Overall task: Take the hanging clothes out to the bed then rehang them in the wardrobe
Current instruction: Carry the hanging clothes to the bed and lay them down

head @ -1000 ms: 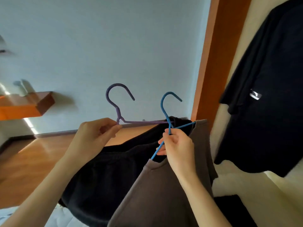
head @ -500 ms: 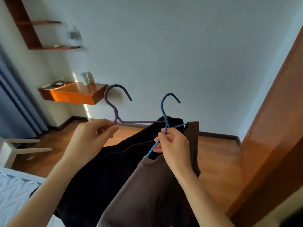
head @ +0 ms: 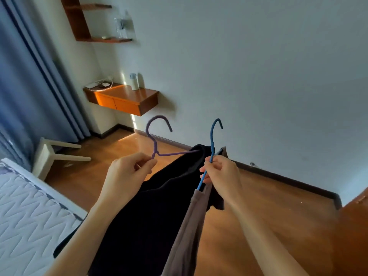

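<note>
My left hand (head: 127, 176) grips the neck of a purple hanger (head: 154, 136) that carries a black garment (head: 143, 222) draped downward. My right hand (head: 223, 174) grips a blue hanger (head: 212, 136) by its neck, and a grey-brown top (head: 189, 232) hangs from it, overlapping the black garment. Both hooks point up in front of the wall. The bed (head: 25, 216), with a white quilted mattress, lies at the lower left; the black garment's hem reaches its edge.
A white stool (head: 51, 154) lies tipped over on the wooden floor beside the bed. An orange wall-mounted desk (head: 121, 98) with a bottle stands on the far wall, with shelves above it. Blue curtains (head: 25, 80) hang at the left. An orange wooden panel (head: 354, 232) shows at the lower right.
The view has swung left, away from the wardrobe and its hanging black shirt, toward the room and bed. Both hands keep holding their hangers at about the same height.
</note>
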